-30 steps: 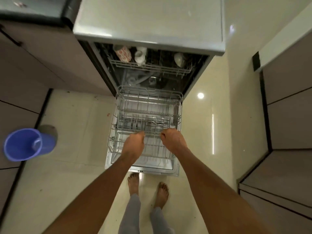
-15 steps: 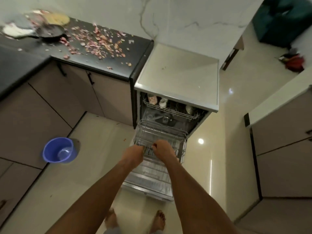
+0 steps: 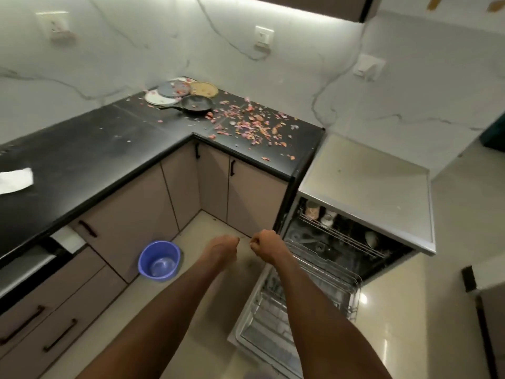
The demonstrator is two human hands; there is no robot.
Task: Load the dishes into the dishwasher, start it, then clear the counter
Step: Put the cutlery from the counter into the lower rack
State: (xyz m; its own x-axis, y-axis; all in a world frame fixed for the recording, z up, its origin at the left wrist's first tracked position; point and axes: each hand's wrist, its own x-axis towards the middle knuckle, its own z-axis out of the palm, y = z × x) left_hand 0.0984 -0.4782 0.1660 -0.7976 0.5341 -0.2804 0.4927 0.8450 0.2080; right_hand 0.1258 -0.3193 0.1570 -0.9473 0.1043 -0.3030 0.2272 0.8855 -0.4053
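While my view tilts down from head height, I see both bare hands near the middle of the frame, held over the pale floor and gripping nothing. My left hand (image 3: 222,248) is curled loosely with the fingers tucked under; my right hand (image 3: 266,246) is balled into a fist just beside it, the two close but apart.

At the lower right, the white dishwasher with its door dropped open (image 3: 366,187) stands against the end of the dark cabinets. Its grey wire lower rack (image 3: 314,291) is pulled out over the door and partly hidden behind my right forearm. Its upper wire rack (image 3: 341,237) sits inside and carries a few small cups — I cannot make out more than that.

Toward the upper centre, on the black L-shaped stone surface (image 3: 82,165), the dishes wait in the far corner: a small black frying pan (image 3: 197,104), and behind it a cluster of round plates (image 3: 175,90). Pink and tan food scraps (image 3: 254,124) are strewn across the surface to the right of the pan. A crumpled white cloth (image 3: 15,180) lies at the left edge of the frame.

On the floor at lower left of centre stands a round blue plastic bucket (image 3: 159,259) — close to the cabinet fronts.
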